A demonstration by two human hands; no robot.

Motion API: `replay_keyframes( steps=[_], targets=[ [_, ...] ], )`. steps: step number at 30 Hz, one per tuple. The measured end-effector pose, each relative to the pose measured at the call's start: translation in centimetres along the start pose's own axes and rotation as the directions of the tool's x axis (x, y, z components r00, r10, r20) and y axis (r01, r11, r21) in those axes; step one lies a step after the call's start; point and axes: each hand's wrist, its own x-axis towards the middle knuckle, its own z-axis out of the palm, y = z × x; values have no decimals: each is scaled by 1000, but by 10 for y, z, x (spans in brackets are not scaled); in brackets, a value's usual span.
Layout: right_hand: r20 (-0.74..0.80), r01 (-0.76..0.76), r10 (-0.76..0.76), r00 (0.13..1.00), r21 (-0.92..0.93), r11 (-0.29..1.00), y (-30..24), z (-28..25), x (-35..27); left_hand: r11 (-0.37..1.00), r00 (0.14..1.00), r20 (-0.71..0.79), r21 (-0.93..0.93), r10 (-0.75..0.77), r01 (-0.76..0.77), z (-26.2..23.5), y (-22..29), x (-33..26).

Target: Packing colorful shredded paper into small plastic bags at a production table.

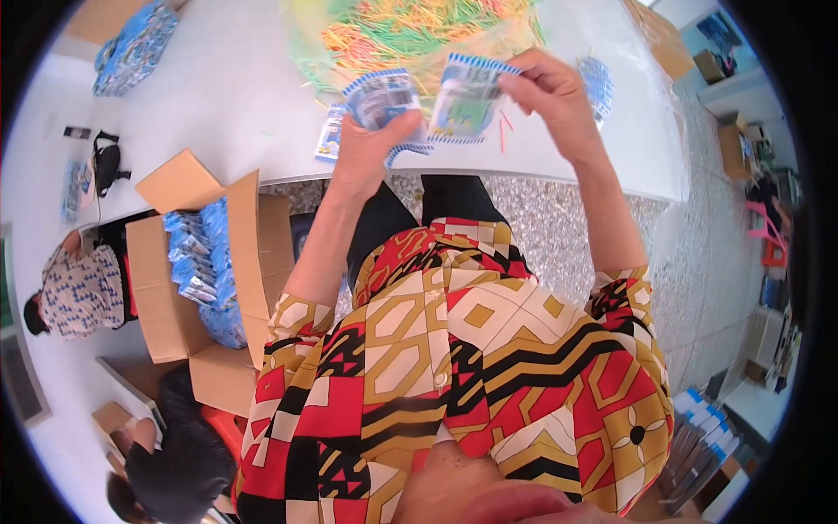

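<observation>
My left hand (365,153) is closed around a few blue-and-white printed packets (384,94) above the table's near edge. Between the thumb and fingers of my right hand (557,94) is the upper right corner of one partly clear packet (463,109), with green showing inside. This packet hangs just right of the ones in my left hand. Beyond both hands, a heap of thin green, yellow and pink sticks (393,44) lies on clear plastic. Another packet (329,135) rests on the table beside my left hand, and a blue-and-white packet (597,87) lies past my right wrist.
The white table (628,148) curves across the front. At my left stands an open cardboard box (150,288) with many blue packets (190,249). A bundle of packets (135,48) lies far left. Two people sit at the left. Loose pink sticks (503,131) lie near the table edge.
</observation>
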Motion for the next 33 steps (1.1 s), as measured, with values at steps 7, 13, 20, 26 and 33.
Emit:
replay_keyframes(
  steps=[7,13,20,26,33],
  targets=[
    [-267,-77,-74,961,-512,856,33,-52,-52,996,998,-11,62,-56,57,1,-7,6],
    [-373,-254,74,925,-463,849,68,-67,-83,981,982,-63,77,-176,181,8,-8,2],
    [-467,-336,199,862,-232,913,86,-114,-108,968,974,-64,112,-216,222,18,-5,6],
    [-494,-332,-61,867,-665,669,101,-132,-107,975,984,-54,136,-169,175,22,-11,10],
    [-359,-197,7,933,-495,846,47,-58,-55,992,995,-61,89,-82,87,20,-7,6]
  ],
)
